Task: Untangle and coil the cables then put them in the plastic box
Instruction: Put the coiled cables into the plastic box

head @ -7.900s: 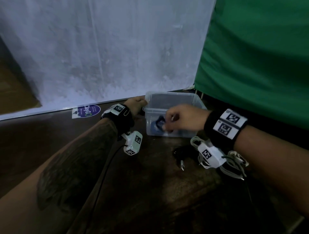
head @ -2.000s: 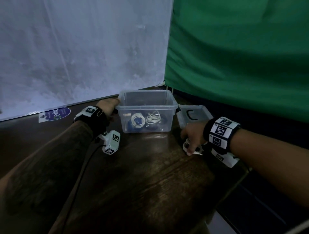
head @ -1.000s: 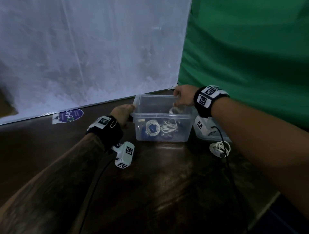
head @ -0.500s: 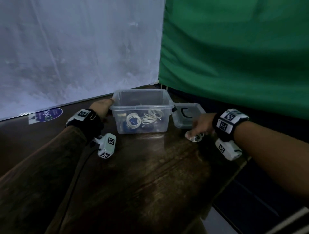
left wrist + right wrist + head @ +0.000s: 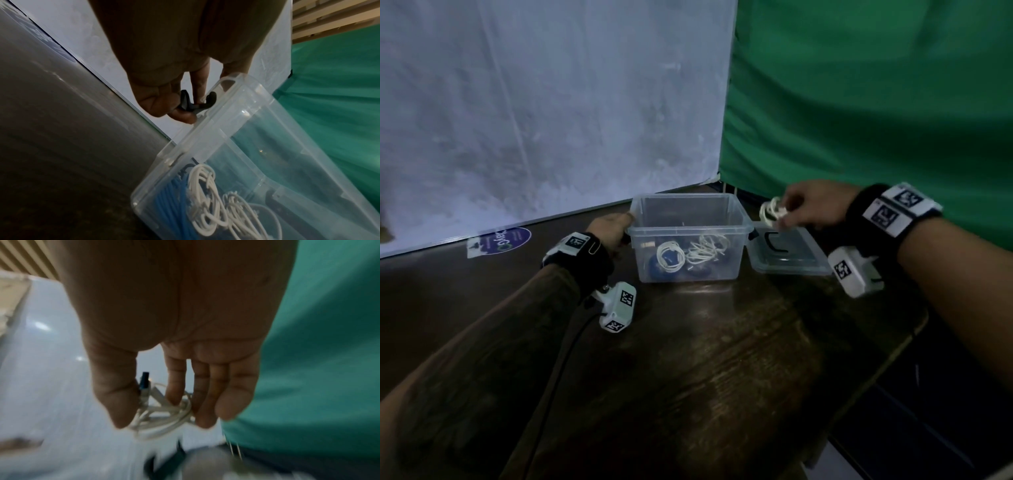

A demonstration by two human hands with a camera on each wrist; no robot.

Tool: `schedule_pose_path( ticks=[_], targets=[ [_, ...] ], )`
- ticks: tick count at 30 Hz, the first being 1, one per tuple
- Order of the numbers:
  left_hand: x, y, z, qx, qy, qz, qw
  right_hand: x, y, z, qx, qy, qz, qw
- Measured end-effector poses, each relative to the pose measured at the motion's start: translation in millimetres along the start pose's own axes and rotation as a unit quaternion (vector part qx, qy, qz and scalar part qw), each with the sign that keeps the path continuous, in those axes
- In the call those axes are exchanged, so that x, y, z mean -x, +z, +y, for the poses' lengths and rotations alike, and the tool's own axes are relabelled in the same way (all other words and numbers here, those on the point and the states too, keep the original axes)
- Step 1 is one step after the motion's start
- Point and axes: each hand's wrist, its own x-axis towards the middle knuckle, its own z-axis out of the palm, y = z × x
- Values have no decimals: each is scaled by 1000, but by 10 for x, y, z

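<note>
Coil held just right of the box

Right hand [image 5: 810, 207] pinches a white coil [image 5: 770, 209] above the lid [image 5: 789, 258]; left hand [image 5: 610, 230] grips the box [image 5: 690, 233] handle; other cables [image 5: 690, 255] lie inside.

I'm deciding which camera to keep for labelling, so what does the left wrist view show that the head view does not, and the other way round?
Only the left wrist view shows the left hand close up, its fingers curled round the black latch on the plastic box.

Only the head view shows the right hand holding a small white coil in the air beside the box, the lid on the table, and both wristbands.

Both show the box with white cables and a blue cable inside.
</note>
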Motion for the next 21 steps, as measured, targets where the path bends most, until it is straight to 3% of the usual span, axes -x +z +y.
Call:
schedule_pose_path(
  ticks=[4,12,16,21],
  targets=[
    [3,25,-25,32,4,8,999,-342,-141,-373,38,-45,75,995],
    [-74,87,-109,63,23,38,997,-1110,445,-1045,112,-100,-2,989],
    [-128,93,-135,42,40,38,998,-1189,461,-977,46,-105,1,993],
    [-157,123,-161,28,60,51,996,-935,205,-377,-56,-106,136,983]
  ],
)
